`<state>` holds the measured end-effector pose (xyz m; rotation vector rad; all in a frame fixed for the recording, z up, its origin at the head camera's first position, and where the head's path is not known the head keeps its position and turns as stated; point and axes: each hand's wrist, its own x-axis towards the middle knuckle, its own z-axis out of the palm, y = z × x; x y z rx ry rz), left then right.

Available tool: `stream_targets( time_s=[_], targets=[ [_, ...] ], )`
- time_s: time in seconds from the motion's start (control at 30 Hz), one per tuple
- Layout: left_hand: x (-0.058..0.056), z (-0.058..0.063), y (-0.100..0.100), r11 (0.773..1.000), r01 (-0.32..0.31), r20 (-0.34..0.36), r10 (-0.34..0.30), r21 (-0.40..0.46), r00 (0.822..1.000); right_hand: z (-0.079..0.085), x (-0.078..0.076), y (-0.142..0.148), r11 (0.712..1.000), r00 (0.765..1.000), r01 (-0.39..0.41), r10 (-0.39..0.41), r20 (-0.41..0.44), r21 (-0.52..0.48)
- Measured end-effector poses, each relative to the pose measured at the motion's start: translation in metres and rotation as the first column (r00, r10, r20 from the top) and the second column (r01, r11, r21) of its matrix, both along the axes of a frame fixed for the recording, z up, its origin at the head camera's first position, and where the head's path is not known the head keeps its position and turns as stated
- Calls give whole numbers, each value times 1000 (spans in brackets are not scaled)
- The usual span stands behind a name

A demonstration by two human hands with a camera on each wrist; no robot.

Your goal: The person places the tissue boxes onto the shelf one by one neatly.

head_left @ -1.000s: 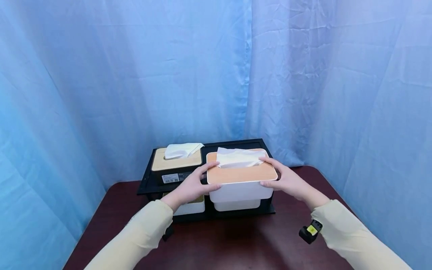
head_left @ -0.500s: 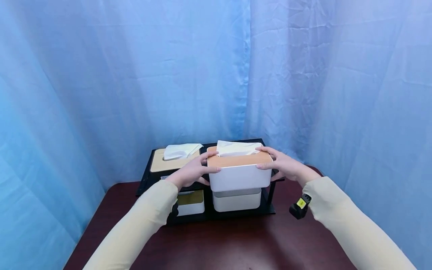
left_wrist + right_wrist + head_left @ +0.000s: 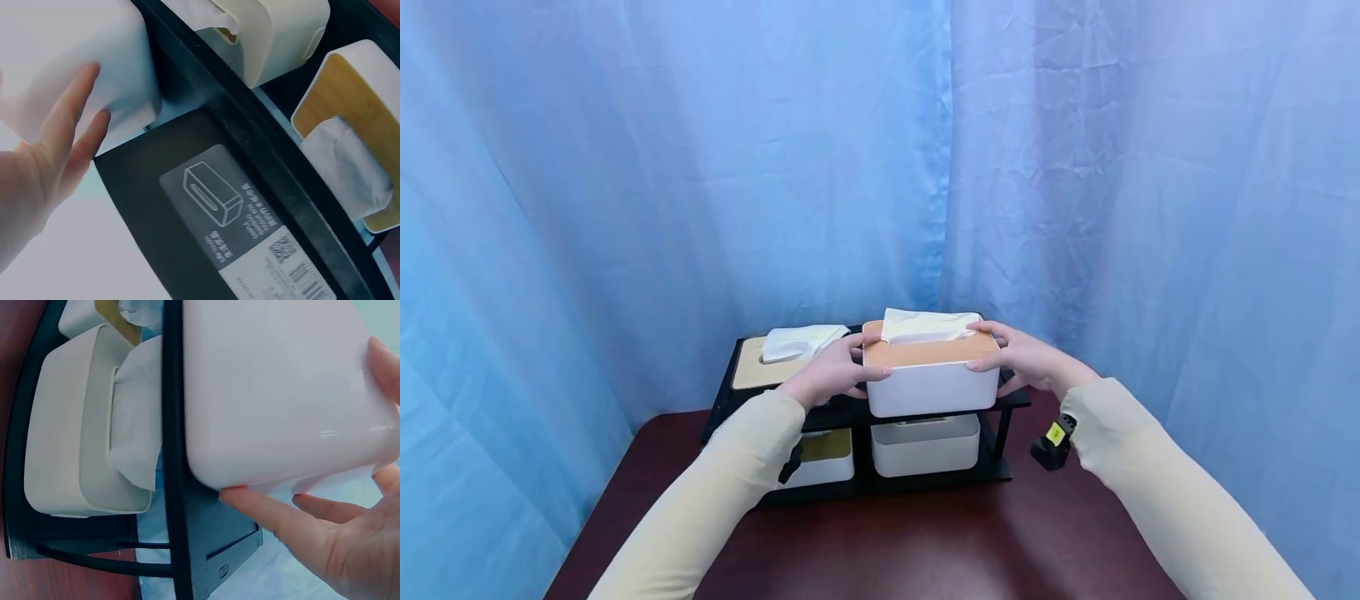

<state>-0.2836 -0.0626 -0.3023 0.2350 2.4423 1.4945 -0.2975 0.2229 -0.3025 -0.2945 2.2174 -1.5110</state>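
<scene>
A white tissue box [image 3: 932, 390] with a wood-look lid and a tissue sticking out stands over the right part of a black two-tier rack [image 3: 1017, 400]. My left hand [image 3: 833, 369] grips its left end, thumb on the front face and a finger over the lid. At the opposite end my right hand [image 3: 1032, 360] grips it the same way. In the right wrist view, the box's lower edge is close to the rack's upper shelf, with fingertips at the bottom corner. Left of it on that shelf sits a black tissue box [image 3: 134, 181] with a pale wooden lid [image 3: 747, 367].
On the lower tier are a white tissue box [image 3: 823, 472] with a wooden top and a cream tissue box [image 3: 55, 431]. The rack stands on a dark red table [image 3: 910, 542]. Blue curtains [image 3: 820, 150] hang behind and on both sides.
Both hands have moved the white tissue box away from me and down toward the upper shelf, uncovering more of the cream box below. The other boxes stay in place.
</scene>
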Motion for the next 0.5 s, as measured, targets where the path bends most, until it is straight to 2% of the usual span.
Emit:
stream_targets(
  time_s=[0.23,0.5],
  targets=[
    [-5,3,3,984,-104,-103,89,-147,991,6,-10,-7,999,999,33,-34,34,7],
    [-9,0,4,969,-163,-180,129,-186,975,10,-20,-15,992,996,84,-85,4,92]
  ],
)
